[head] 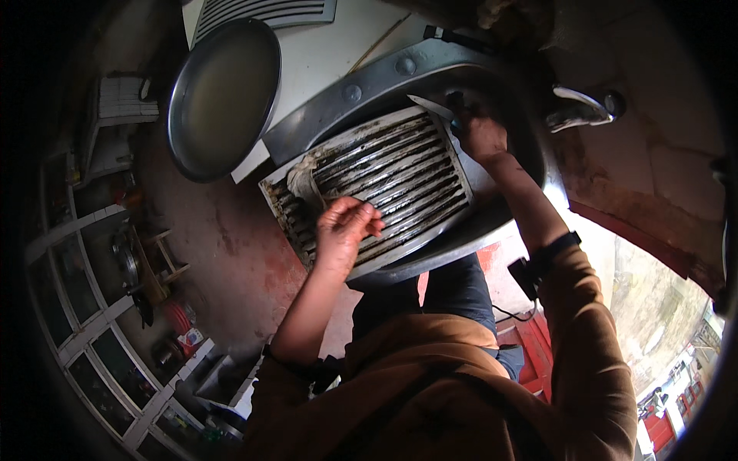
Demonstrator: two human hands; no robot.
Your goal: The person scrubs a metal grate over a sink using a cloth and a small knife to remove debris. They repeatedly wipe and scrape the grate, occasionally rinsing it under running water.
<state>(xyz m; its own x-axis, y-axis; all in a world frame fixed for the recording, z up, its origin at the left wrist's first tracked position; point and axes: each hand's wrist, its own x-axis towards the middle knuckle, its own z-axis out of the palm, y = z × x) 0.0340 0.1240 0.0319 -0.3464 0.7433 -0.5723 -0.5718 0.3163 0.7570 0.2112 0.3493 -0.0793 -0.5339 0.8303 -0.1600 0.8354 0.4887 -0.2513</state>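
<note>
A slatted white metal panel [398, 190] with brown and black grime between its ribs lies tilted across a metal sink basin [527, 155]. My right hand [483, 137] grips a knife [429, 106] at the panel's upper right corner, its blade pointing left along the far edge. Over the panel's left half is my left hand [349, 222], its fingers curled and the thumb near them; whether anything is pinched there I cannot tell. A crumpled pale rag or peeled strip [304, 177] lies on the slats just beyond that hand.
A large round metal basin [228, 104] of cloudy liquid stands on the white counter [323, 49] at upper left. Behind it rests another slatted panel [271, 11]. A tap [582, 109] juts from the wall at right. Shelves with pots [124, 256] line the left side.
</note>
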